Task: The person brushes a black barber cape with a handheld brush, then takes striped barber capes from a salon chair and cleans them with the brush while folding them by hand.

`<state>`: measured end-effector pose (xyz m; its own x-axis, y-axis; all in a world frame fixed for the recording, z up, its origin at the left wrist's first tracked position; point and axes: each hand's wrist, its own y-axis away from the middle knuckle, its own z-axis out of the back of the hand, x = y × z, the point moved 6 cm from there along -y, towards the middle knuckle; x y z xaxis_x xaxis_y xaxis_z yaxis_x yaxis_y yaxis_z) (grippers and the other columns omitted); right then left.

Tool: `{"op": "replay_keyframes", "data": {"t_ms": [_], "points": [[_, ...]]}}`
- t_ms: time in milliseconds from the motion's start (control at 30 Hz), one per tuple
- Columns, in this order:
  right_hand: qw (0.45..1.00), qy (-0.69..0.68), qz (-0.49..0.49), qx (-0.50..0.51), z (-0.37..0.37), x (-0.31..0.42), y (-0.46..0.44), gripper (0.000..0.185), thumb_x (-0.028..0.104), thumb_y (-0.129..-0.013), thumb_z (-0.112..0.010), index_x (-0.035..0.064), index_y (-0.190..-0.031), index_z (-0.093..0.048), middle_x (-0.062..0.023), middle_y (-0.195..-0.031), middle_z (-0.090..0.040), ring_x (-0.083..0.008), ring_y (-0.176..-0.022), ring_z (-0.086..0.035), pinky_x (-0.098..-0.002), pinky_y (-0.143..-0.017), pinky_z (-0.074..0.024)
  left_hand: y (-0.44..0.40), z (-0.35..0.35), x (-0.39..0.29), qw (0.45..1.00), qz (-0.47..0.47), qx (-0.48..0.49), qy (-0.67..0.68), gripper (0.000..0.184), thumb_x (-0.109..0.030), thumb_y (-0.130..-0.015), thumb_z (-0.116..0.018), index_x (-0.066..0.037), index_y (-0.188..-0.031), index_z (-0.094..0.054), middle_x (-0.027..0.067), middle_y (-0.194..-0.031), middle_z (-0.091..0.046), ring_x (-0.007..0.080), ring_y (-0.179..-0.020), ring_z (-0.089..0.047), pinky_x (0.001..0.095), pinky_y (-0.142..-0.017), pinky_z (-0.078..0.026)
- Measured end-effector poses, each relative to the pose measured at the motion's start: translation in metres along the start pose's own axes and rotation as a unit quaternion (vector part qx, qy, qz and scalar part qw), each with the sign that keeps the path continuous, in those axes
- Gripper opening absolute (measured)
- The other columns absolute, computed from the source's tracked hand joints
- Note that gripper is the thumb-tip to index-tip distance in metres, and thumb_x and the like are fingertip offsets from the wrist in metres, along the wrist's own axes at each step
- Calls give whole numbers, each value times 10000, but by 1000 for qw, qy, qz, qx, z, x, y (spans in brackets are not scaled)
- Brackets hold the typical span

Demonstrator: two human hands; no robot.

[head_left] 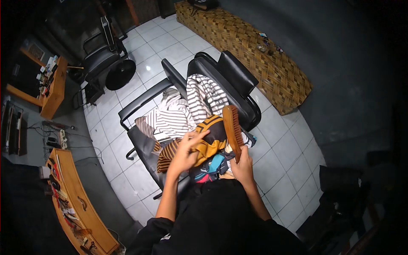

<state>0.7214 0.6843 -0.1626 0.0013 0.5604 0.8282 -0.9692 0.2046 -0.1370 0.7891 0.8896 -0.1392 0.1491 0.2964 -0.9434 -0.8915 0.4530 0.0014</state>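
Observation:
A wooden brush (230, 127) with brown bristles along its right side stands raised over the clothes, and my right hand (242, 168) is closed round its lower end. My left hand (187, 151) hovers over or touches the yellow and dark garment (212, 131), its fingers stretched out; contact is unclear. Below that garment lie brown-striped cloth (169, 156) and a teal piece of cloth (216, 161). Behind them, a white striped garment (206, 94) is draped against the black barber chair (244, 74), with more striped cloth (172, 117) on the seat.
At the left, a wooden counter (87, 199) holds scissors, combs and other tools. A shelf with bottles (53, 85) is above it. Another black chair (102, 59) stands at the back left. A long woven bench (242, 38) runs along the right wall. Floor tiles are white.

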Motion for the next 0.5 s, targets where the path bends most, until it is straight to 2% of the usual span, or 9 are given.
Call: {"op": "replay_keyframes", "data": {"t_ms": [67, 100, 133, 200, 233, 333, 367, 467, 500], "points": [[1000, -7, 11, -17, -1, -1, 0, 236, 24, -806, -582, -18, -988, -438, -207, -836, -614, -350, -801, -644, -379, -663, -477, -2, -16, -14, 995, -87, -11, -42, 722, 68, -638, -477, -175, -1317, -513, 247, -1450, -249, 398, -1334, -295, 371, -1069, -279], [1000, -22, -5, -10, -1, -3, 0, 260, 42, -803, -592, -20, -1000, -435, -226, -861, -601, -382, -825, -620, -403, -683, -469, -2, -21, -23, 995, -93, -7, -25, 735, 13, -586, -490, -137, -1305, -521, 239, -1474, -224, 396, -1359, -259, 387, -1099, -220], [999, -36, -22, -3, 0, -4, -1, 284, 61, -799, -601, -21, -1013, -433, -244, -885, -587, -415, -848, -597, -428, -703, -461, -3, -28, -23, 996, -83, 6, 13, 641, -86, -661, -595, -140, -1296, -527, 249, -1493, -166, 389, -1372, -230, 396, -1097, -225], [998, -48, -46, 3, 2, -3, -2, 311, 92, -804, -615, -23, -1025, -430, -255, -903, -574, -440, -862, -575, -444, -721, -452, -6, -42, -19, 994, -96, 55, -26, 546, -233, -739, -695, -110, -1250, -550, 253, -1466, -236, 383, -1352, -276, 393, -1087, -246], [998, -46, -52, 2, 4, 0, -2, 315, 106, -811, -620, -24, -1025, -429, -247, -896, -573, -433, -853, -576, -436, -719, -452, -10, -50, -8, 991, -91, 89, -31, 529, -376, -750, -741, -75, -1153, -578, 259, -1394, -357, 403, -1275, -384, 393, -1033, -338], [997, -46, -52, -29, 6, 0, -1, 326, 138, -829, -628, -26, -1025, -426, -232, -895, -565, -415, -844, -572, -414, -723, -447, -13, -64, 26, 982, 116, 133, -74, 524, -346, -754, -741, -39, -1137, -557, 260, -1274, -486, 402, -1156, -501, 373, -950, -417], [997, -46, -51, -45, 6, 0, 0, 330, 148, -834, -631, -26, -1024, -425, -229, -898, -561, -409, -844, -569, -408, -727, -445, -12, -60, 23, 996, 48, 56, -59, 561, -328, -780, -722, -25, -1205, -517, 268, -1137, -561, 410, -1016, -571, 381, -852, -462], [994, -47, -66, -71, 5, -5, 2, 334, 140, -835, -623, -32, -1034, -417, -243, -931, -546, -423, -864, -557, -425, -743, -437, -9, -47, 13, 997, -42, -58, 35, 597, -288, -796, -705, -33, -1279, -463, 246, -1003, -606, 414, -920, -580, 423, -806, -458], [995, -34, -74, -61, 2, -9, 2, 333, 126, -831, -618, -35, -1038, -412, -250, -944, -539, -426, -876, -551, -432, -752, -432, -11, -45, 13, 995, -85, -10, -57, 551, -260, -799, -698, -34, -1260, -499, 230, -944, -615, 400, -863, -584, 426, -781, -459]]}}
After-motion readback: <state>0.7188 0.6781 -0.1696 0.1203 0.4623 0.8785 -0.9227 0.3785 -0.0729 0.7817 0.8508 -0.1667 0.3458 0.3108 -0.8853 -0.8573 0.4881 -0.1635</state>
